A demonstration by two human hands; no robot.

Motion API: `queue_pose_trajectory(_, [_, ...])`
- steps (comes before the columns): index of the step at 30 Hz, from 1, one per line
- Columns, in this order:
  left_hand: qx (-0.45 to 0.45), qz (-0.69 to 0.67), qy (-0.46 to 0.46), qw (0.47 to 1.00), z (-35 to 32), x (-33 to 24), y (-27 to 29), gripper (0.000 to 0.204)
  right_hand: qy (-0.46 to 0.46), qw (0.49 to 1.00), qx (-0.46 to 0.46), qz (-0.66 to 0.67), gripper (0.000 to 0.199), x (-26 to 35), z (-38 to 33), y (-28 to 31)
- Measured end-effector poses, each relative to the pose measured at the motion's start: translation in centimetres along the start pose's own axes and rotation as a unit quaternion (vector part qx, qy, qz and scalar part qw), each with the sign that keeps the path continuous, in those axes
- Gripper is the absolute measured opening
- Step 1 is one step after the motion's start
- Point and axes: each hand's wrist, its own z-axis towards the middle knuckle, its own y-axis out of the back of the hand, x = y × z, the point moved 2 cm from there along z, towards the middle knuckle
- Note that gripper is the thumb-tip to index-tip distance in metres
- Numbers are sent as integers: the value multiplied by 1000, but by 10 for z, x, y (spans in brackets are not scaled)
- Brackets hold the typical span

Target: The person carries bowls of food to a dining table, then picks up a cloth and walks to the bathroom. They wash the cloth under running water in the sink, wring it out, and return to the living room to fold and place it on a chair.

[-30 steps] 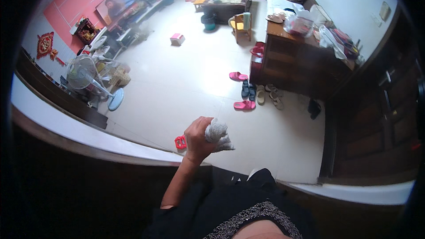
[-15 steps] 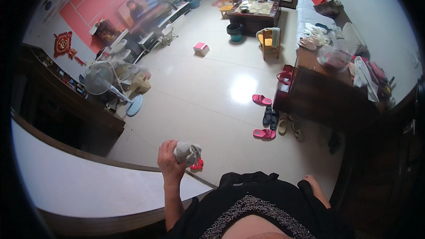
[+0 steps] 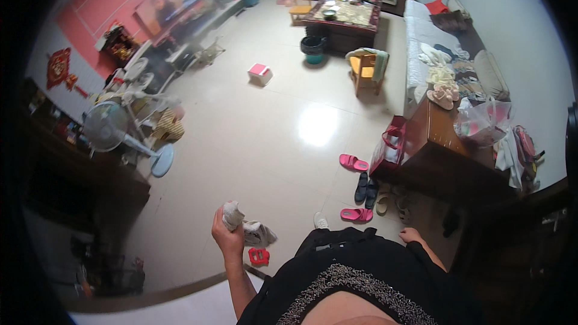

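Observation:
My left hand [image 3: 224, 236] is raised in front of my body, closed around a crumpled grey-white cloth [image 3: 233, 213]. A loose part of the cloth hangs to the right of my fist. My right hand [image 3: 412, 236] shows only partly beside my hip at the right, next to my black top; its fingers are too small to read. Below the left hand, a small red object [image 3: 259, 257] lies on the pale tiled floor.
Pink slippers [image 3: 353, 162] and dark sandals [image 3: 365, 189] lie by a dark wooden table [image 3: 445, 156]. A standing fan [image 3: 108, 129] is at the left. A pink box [image 3: 260, 73], a wooden chair [image 3: 364, 69], a bin [image 3: 313, 48] and a coffee table [image 3: 343, 15] stand farther off. A white ledge [image 3: 180, 307] runs below.
The view has swung, so the white ledge has slid down to the lower left. My left hand, still gripping the cloth, now sits lower and further left in the picture.

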Motion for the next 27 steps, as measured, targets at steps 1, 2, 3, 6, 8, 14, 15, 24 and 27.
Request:
queue_pose_trajectory(1, [19,-59,10,998,27,1,-17,38,25,1000,-16,1,36,25,6,20])
queue_pose_trajectory(2, [38,-121,18,992,56,-1,-36,38,34,999,-36,0,35,45,19,39])
queue_pose_trajectory(3, [58,-166,13,984,82,-5,-52,39,70,994,-78,26,34,78,30,65])
queue_pose_trajectory(6, [147,-272,14,951,160,-36,-101,43,169,962,-166,135,34,195,40,152])
queue_pose_trajectory(8, [183,-330,-9,926,205,-53,-136,46,197,944,-129,230,36,272,52,208])
queue_pose_trajectory(14, [321,-435,-15,841,315,-96,-239,55,463,839,-217,185,66,479,118,345])
queue_pose_trajectory(15, [344,-447,5,826,332,-101,-261,56,485,824,-216,197,65,501,135,359])
queue_pose_trajectory(24, [378,-249,-172,875,528,-133,-381,56,525,772,49,355,23,620,290,505])
queue_pose_trajectory(27, [372,-301,-44,877,575,-129,-413,57,523,777,-5,352,21,640,320,555])
